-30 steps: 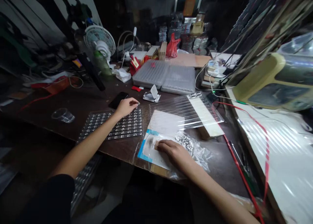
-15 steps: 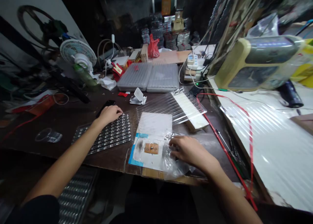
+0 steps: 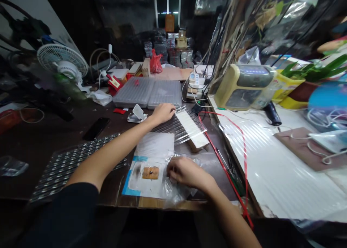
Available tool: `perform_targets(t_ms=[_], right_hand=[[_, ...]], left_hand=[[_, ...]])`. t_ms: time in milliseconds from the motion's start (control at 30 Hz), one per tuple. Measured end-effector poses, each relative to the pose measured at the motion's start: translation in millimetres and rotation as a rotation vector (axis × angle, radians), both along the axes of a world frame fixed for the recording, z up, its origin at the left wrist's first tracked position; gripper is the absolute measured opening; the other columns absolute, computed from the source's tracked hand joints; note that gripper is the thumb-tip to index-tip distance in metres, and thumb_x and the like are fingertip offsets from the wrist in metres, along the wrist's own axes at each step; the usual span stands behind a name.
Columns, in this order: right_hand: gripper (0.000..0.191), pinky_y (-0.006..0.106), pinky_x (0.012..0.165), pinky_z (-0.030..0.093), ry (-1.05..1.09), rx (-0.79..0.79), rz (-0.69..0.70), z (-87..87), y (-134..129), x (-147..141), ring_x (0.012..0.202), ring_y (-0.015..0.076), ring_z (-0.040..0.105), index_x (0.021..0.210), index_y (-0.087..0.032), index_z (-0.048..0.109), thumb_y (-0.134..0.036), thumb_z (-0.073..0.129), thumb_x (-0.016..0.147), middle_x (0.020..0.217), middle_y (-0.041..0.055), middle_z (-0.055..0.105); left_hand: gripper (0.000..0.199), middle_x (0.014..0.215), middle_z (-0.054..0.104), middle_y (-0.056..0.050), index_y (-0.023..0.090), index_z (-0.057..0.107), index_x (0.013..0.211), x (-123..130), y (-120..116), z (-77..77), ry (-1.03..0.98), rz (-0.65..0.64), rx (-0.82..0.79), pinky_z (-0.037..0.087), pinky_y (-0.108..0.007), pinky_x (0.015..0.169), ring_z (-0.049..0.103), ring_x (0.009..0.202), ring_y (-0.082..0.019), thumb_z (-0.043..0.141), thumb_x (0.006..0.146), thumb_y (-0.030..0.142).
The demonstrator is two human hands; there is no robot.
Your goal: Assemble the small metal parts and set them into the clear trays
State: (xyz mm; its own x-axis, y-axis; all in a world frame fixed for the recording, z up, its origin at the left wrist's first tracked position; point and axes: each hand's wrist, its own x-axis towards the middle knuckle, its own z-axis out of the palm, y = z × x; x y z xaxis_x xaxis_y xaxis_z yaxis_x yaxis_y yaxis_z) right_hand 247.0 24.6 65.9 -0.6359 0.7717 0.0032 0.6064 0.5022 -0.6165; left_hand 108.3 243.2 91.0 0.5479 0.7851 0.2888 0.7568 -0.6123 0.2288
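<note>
My left hand (image 3: 164,112) reaches over a clear ribbed tray (image 3: 179,134), its bent fingers close together beside small shiny metal parts (image 3: 181,109) at the far end. What its fingertips hold, if anything, is hidden. My right hand (image 3: 187,172) has curled fingers at a clear plastic bag (image 3: 175,192) with small shiny pieces at its mouth; I cannot make out what is pinched. Left of it, a small tan block (image 3: 150,172) with a dark piece on it lies on a white board (image 3: 154,145) edged with blue tape. Under my left forearm lies a sheet with rows of metal parts (image 3: 63,163).
A black phone (image 3: 97,128) and a white folding stand (image 3: 137,113) lie left of my left hand. Grey ribbed cases (image 3: 162,92) are behind it. Red strap (image 3: 217,152) runs along the right side. A fan (image 3: 63,62) stands at the back left.
My left hand has moved right, from the sheet with rows of metal parts to the far end of the clear tray. The right hand stays at the bag. The view has turned right.
</note>
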Motion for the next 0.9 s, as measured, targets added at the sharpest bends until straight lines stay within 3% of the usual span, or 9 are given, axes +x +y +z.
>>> perform_targets(t_ms=[167, 267, 367, 533, 600, 733, 900], right_hand=[[0.019, 0.027, 0.082, 0.05, 0.167, 0.051, -0.073, -6.7, 9.5, 0.1, 0.09, 0.0181, 0.066, 0.097, -0.014, 0.069, -0.014, 0.05, 0.095, 0.099, 0.0103, 0.069], [0.015, 0.027, 0.079, 0.051, 0.222, 0.04, -0.082, -12.0, 13.2, -2.4, 0.085, 0.018, 0.066, 0.09, -0.015, 0.069, -0.017, 0.054, 0.095, 0.092, 0.0081, 0.07], [0.012, 0.028, 0.079, 0.052, 0.273, 0.047, -0.128, -15.9, 15.0, -6.8, 0.085, 0.0183, 0.068, 0.092, -0.015, 0.07, -0.016, 0.058, 0.092, 0.091, 0.0071, 0.073], [0.02, 0.028, 0.078, 0.052, 0.306, 0.034, -0.186, -22.8, 12.4, -21.5, 0.085, 0.0178, 0.069, 0.099, -0.018, 0.071, -0.012, 0.054, 0.091, 0.093, 0.0058, 0.074], [0.017, 0.028, 0.077, 0.051, 0.305, 0.059, -0.17, -25.7, 9.7, -29.7, 0.083, 0.0174, 0.068, 0.098, -0.018, 0.071, -0.015, 0.056, 0.092, 0.092, 0.0065, 0.073], [0.018, 0.028, 0.076, 0.052, 0.269, 0.059, -0.12, -29.5, 7.5, -42.3, 0.082, 0.0172, 0.066, 0.095, -0.017, 0.075, -0.012, 0.059, 0.088, 0.092, 0.0083, 0.071], [0.023, 0.031, 0.079, 0.053, 0.223, 0.031, -0.174, -29.7, 11.4, -46.8, 0.083, 0.0179, 0.068, 0.094, -0.017, 0.075, -0.007, 0.056, 0.085, 0.092, 0.0079, 0.074]], left_hand=[[0.017, 0.099, 0.071, -0.012, 0.016, 0.073, 0.09, 31.0, 11.4, -11.7, -0.1, 0.072, -0.004, 0.048, -0.033, 0.086, 0.064, 0.096, -0.024, 0.059, 0.085, 0.024], [0.014, 0.097, 0.071, -0.011, 0.016, 0.071, 0.087, 29.0, 8.0, -11.6, -0.166, 0.093, -0.031, 0.049, -0.031, 0.083, 0.064, 0.092, -0.022, 0.059, 0.086, 0.023], [0.016, 0.098, 0.071, -0.009, 0.015, 0.068, 0.091, 13.8, -10.7, -5.0, -0.238, 0.083, -0.061, 0.049, -0.03, 0.083, 0.065, 0.091, -0.02, 0.055, 0.089, 0.024], [0.01, 0.088, 0.069, -0.004, 0.016, 0.061, 0.093, -39.0, -89.0, 0.2, -0.618, -0.067, -0.227, 0.05, -0.026, 0.077, 0.064, 0.081, -0.016, 0.055, 0.087, 0.023], [0.012, 0.09, 0.067, -0.003, 0.017, 0.06, 0.096, -66.0, -130.1, -5.4, -0.686, -0.043, -0.3, 0.05, -0.026, 0.076, 0.063, 0.081, -0.015, 0.052, 0.087, 0.021], [0.016, 0.093, 0.069, -0.004, 0.019, 0.064, 0.099, -112.3, -198.3, -33.0, -0.674, 0.145, -0.408, 0.051, -0.028, 0.077, 0.064, 0.083, -0.017, 0.052, 0.091, 0.025], [0.013, 0.093, 0.074, -0.003, 0.022, 0.071, 0.094, -133.5, -232.1, -68.3, -0.619, 0.176, -0.451, 0.052, -0.031, 0.081, 0.068, 0.087, -0.02, 0.067, 0.086, 0.031]])
